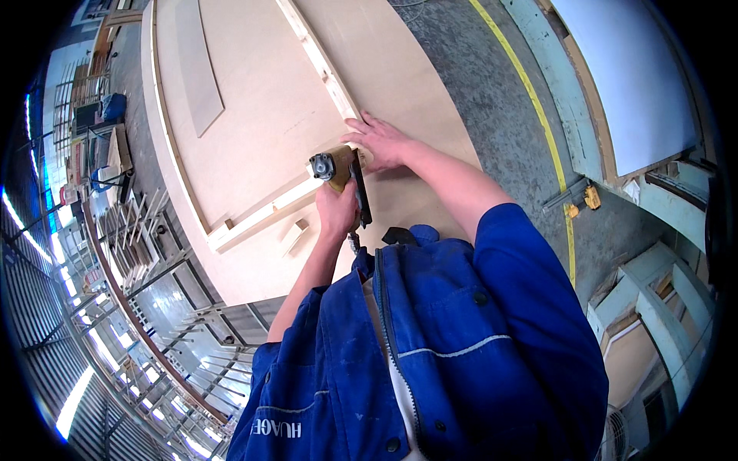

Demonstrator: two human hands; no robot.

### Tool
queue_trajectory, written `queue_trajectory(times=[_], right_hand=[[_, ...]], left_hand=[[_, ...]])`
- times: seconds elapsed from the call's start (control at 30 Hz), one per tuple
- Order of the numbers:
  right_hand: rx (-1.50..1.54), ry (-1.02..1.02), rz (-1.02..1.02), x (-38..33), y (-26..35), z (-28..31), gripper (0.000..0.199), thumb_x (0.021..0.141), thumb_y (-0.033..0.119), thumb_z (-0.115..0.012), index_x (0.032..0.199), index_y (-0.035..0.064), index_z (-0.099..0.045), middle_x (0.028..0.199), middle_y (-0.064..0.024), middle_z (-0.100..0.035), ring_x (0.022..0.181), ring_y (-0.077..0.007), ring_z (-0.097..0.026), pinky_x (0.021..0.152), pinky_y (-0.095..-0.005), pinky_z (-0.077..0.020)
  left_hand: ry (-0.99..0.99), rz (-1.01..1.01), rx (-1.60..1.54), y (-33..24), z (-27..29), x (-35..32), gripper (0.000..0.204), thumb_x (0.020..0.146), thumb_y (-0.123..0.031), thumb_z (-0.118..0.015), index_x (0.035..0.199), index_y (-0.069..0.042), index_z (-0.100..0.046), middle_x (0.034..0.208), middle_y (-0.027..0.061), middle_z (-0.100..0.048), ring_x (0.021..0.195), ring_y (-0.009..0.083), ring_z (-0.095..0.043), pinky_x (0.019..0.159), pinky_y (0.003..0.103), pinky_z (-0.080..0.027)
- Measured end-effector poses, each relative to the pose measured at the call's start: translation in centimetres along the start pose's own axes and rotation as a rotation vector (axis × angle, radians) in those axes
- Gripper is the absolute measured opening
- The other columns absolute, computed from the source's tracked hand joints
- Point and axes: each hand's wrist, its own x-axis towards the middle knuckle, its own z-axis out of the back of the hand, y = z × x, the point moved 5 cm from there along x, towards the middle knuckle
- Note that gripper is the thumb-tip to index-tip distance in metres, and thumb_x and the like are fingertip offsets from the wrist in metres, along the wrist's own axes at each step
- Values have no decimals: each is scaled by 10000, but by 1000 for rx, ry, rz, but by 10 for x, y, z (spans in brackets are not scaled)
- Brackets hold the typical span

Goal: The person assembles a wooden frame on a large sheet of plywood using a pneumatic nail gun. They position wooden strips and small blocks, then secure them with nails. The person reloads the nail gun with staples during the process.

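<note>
My left hand (338, 209) is wrapped round the handle of a yellow-and-black nail gun (334, 167). The tool's nose points toward the near right corner of a pale wooden frame (270, 209); whether it touches the wood is hidden. At that same corner my right hand (378, 142) grips the end of the long wooden strip (321, 65), its fingers lying over the wood and its underside hidden. The frame lies on a large light-brown board (261, 115). Just on the near side of the frame is a short loose wood block (295, 237).
A thin flat panel (198, 69) lies inside the frame. Right of the board, a yellow line (530, 92) crosses the grey floor. A pale green machine (553, 84) carries a white sheet (630, 77). Racks with wooden strips (131, 238) stand left.
</note>
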Motion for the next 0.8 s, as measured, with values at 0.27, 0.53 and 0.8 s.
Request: queue_trajectory(times=[0.27, 0.53, 0.8], right_hand=[[-16, -13, -12, 1, 0, -2, 926, 731, 341, -876, 1531, 185, -437, 1694, -78, -202, 1559, -428, -161, 1289, -469, -215], [8, 1, -17, 1, 3, 1, 922, 734, 314, -877, 1534, 201, -434, 1693, -80, -205, 1560, -427, -155, 1291, -466, -210], [12, 10, -28, 2, 3, 2, 945, 716, 310, -887, 1537, 246, -424, 1689, -74, -208, 1558, -432, -156, 1296, -464, -196]], left_hand=[[-49, -68, 68, 9, -9, 27, 329, 905, -226, -642, 1043, 73, -638, 775, 247, -699, 715, 366, -731, 696, 476, -559], [-152, -210, 132, 24, -14, 30, 253, 931, -187, -617, 856, 55, -624, 571, 81, -592, 479, 188, -612, 471, 367, -489], [-131, -194, 153, 24, -14, 29, 273, 931, -198, -618, 828, 55, -614, 566, 81, -585, 493, 189, -614, 486, 375, -491]])
